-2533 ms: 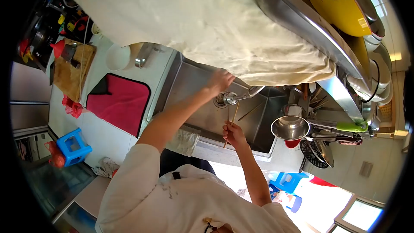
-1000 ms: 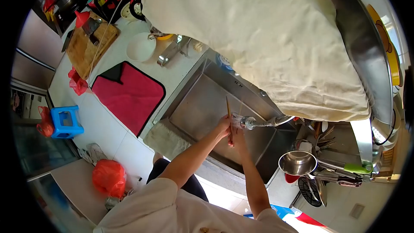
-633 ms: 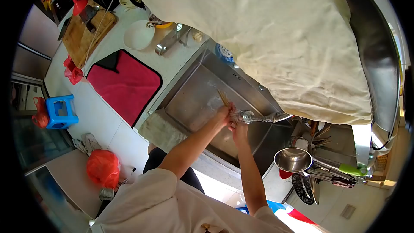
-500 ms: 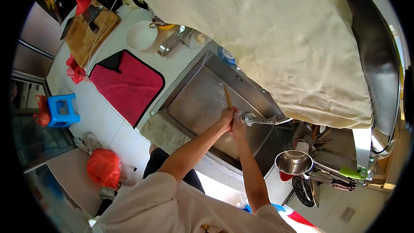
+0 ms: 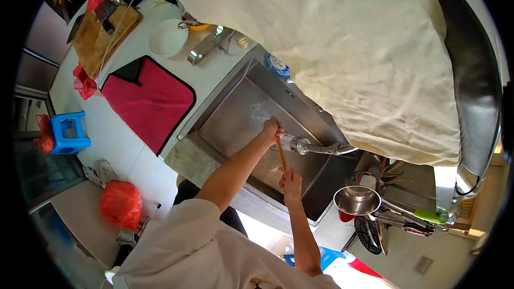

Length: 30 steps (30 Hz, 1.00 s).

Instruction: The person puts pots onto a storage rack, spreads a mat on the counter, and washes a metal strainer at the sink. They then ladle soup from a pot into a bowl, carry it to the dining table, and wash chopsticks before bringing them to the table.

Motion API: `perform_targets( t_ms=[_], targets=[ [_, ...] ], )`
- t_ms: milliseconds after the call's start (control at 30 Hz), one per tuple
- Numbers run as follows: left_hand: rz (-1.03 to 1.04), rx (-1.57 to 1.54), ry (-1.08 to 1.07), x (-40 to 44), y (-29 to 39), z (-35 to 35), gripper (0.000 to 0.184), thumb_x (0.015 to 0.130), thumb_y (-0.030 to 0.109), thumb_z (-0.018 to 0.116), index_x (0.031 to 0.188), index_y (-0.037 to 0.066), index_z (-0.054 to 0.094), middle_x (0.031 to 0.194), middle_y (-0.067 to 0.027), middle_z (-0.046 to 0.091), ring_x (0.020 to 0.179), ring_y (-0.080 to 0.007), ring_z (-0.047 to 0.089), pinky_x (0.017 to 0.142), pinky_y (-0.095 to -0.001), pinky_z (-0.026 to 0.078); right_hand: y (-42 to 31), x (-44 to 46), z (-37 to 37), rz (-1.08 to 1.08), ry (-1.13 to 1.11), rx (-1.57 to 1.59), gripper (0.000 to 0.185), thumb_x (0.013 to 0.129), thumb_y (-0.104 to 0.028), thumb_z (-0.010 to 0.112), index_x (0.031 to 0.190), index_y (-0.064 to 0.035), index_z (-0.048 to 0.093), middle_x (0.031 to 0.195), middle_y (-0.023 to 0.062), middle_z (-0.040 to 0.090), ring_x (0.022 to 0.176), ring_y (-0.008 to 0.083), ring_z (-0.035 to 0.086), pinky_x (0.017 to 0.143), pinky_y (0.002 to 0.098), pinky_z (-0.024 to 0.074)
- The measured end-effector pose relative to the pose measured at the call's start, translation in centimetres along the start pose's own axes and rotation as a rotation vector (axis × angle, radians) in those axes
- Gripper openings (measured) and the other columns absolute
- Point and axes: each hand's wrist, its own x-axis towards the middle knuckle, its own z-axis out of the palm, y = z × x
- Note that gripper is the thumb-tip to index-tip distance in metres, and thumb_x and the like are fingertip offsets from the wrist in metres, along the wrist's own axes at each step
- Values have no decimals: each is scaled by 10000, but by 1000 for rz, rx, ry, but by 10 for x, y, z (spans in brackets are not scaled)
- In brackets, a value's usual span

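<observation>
My left hand (image 5: pixel 273 130) is closed on the upper end of some slim wooden chopsticks (image 5: pixel 282 154), too close together to count. Lower down, my right hand (image 5: pixel 290 184) is closed on their other end. Both hands are over the stainless steel sink (image 5: pixel 230 112). The chopsticks slant between my hands, just left of the tap (image 5: pixel 301 145) with its flexible neck. Water streams from the tap's head towards my left hand. Suds or splashes show on the sink floor.
A red cloth (image 5: pixel 152 101), a white bowl (image 5: pixel 168 38) and a wooden cutting board (image 5: pixel 101 37) lie on the counter. A large cream cloth (image 5: pixel 332 48) hangs over the sink's far side. At right are a metal bowl (image 5: pixel 357 200) and utensils. A blue stool (image 5: pixel 70 132) stands left.
My hands were together around the chopsticks near the tap. Now they are apart: the left has moved up and left, the right down towards me, with the chopsticks stretching between them.
</observation>
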Motion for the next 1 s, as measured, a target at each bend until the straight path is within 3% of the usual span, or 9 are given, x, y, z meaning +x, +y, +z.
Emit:
perform_targets(
  t_ms=[100,200,400,500,600,700,800,900,1000],
  targets=[
    [96,25,-91,-15,-16,-10,357,999,338,335,843,94,544,618,-8,439,456,-126,394,394,-220,332,-18,17,2,281,-116,466,299,987,-267,397,967,-23,570,535,-49,298,386,55,252,358,221,175],
    [45,76,-61,-63,-33,12,226,976,212,395,912,81,567,676,-19,484,524,-135,445,467,-233,401,-7,50,2,349,-116,709,307,990,-308,403,974,-35,541,523,-47,284,368,66,222,351,237,157],
    [78,222,-192,-73,-54,16,142,897,13,424,935,44,558,754,-56,562,591,-152,530,492,-260,436,-11,9,-5,267,-60,466,296,987,-334,423,844,-82,487,521,-45,284,366,65,225,346,237,152],
    [53,289,-315,-58,-64,9,88,892,55,468,866,62,552,716,-59,553,579,-159,530,474,-248,412,-13,-5,-10,298,-103,533,287,993,-310,412,824,-88,478,518,-46,283,366,62,222,343,234,155],
    [-115,43,-528,-14,-68,-8,164,924,182,488,801,87,537,667,-39,524,556,-149,504,458,-280,395,-26,-21,-13,334,-140,606,275,996,-287,398,824,-90,481,510,-48,271,367,54,218,340,233,157],
    [-39,23,-30,-11,-70,10,289,947,328,469,768,108,524,626,-22,492,532,-150,473,462,-322,403,-40,-35,-13,377,-140,648,274,999,-270,378,818,-91,481,504,-51,260,369,51,209,339,230,156],
    [-64,120,-75,-5,-54,-2,310,966,348,446,808,104,556,675,-21,512,588,-166,504,522,-358,449,-38,-39,-10,434,-170,677,283,999,-269,364,828,-87,495,499,-55,260,364,50,200,343,228,155],
    [3,125,-105,-21,-44,1,215,965,247,476,874,87,587,790,-43,571,690,-181,553,583,-362,481,-37,-30,-12,435,-281,755,293,997,-287,371,844,-80,510,495,-57,261,357,52,196,345,227,155],
    [62,143,-313,-54,-37,5,151,954,148,488,914,58,603,906,-70,599,791,-191,581,609,-350,492,-21,-6,-26,433,-335,932,300,994,-301,387,847,-77,521,485,-58,262,352,50,202,346,226,159]
  ],
)
